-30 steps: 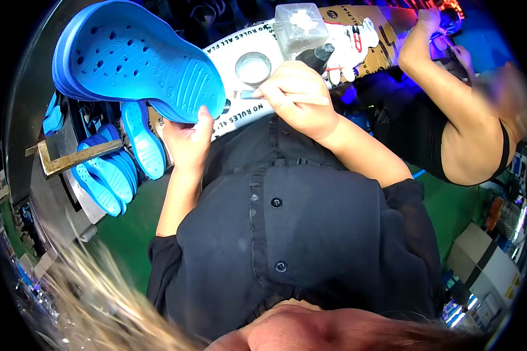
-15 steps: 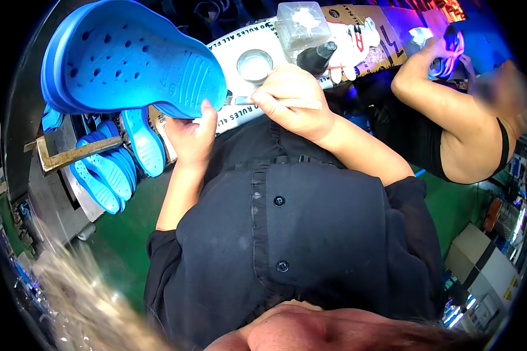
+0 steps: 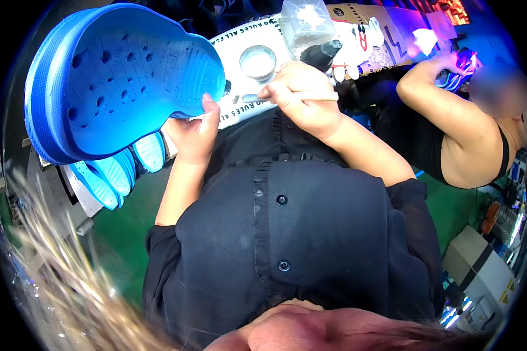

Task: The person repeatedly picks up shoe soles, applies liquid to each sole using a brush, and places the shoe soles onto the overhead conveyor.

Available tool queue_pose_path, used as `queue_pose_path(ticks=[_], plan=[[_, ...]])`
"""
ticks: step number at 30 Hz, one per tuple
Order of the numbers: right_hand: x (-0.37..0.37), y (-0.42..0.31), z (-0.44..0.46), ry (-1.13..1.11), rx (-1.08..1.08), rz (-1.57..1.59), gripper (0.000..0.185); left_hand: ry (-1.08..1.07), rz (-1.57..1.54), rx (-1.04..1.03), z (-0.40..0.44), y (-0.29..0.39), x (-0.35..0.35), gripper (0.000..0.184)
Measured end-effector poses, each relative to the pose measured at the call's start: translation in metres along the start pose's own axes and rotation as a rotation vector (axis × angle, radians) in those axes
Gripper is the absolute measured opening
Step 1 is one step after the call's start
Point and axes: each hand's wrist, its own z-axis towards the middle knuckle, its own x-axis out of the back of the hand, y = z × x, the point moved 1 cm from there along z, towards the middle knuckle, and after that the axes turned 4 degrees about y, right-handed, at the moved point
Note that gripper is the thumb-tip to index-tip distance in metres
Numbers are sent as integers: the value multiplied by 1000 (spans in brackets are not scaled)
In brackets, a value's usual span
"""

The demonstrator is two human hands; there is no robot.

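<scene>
Head view: left hand [image 3: 196, 133] narrow, thumb over the heel of a perforated blue shoe sole [image 3: 143, 73], other fingers hidden beneath; likely presents the edge to the brush [image 3: 322, 96]. Right hand [image 3: 304, 102] pinched on its handle, bristles toward 9 o'clock, near the heel. Round dish [image 3: 256, 78] at 10 o'clock from that hand, presumably for short dips. More soles [image 3: 149, 153], 8 o'clock from left hand.

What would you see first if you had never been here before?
Probably the big blue shoe sole, full of little holes, held up by the left hand at the upper left. Next, the right hand holding a brush beside a small round dish on the table. Then the purple glow by the other person at the upper right.
</scene>
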Motion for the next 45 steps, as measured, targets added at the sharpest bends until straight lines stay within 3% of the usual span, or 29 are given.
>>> queue_pose_path(ticks=[3, 11, 15, 16, 19, 20, 23, 25, 26, 27, 31, 34, 39, 41, 43, 45], plan=[[3, -1, -4, 85, -119, 62, 18, 26, -35, 44, 0, 1, -1, 27], [15, 0, -5, 156, -134, 75, 24, 48, -65, 58, 7, 15, -4, 26], [28, 12, -17, 230, -217, 5, 18, -45, -13, 166, 27, 27, 8, 42], [35, 12, -17, 249, -152, -64, 16, -79, -61, 259, 35, 49, 7, 49], [51, 15, -23, 343, -226, -26, 25, -269, -460, 366, 57, 71, 0, 63], [52, 14, -24, 456, -248, 40, 21, -507, -541, 592, 67, 87, -1, 68], [67, 18, -33, 414, -318, 105, 25, -870, -619, 792, 90, 124, -48, 80], [74, 15, -38, 428, -339, 145, 28, -986, -656, 687, 110, 143, -96, 85], [75, 15, -41, 452, -369, 21, 29, -1083, -622, 644, 130, 152, -122, 89], [75, 17, -43, 454, -416, 137, 30, -1089, -639, 531, 153, 147, -153, 78], [82, 17, -48, 453, -443, 189, 32, -766, -1005, 740, 239, 161, -254, 39], [88, 21, -53, 474, -482, 198, 33, -811, -990, 565, 216, 189, -249, 46], [90, 31, -61, 484, -537, 240, 34, -739, -629, 545, 159, 115, -170, 44], [89, 34, -61, 452, -526, 239, 33, -628, -268, 539, 139, 62, -123, 44], [81, 38, -58, 438, -517, 271, 33, -652, 67, 401, 116, -19, -54, 46], [73, 41, -55, 384, -560, 282, 33, -557, 527, 284, 86, -36, 12, 53]])
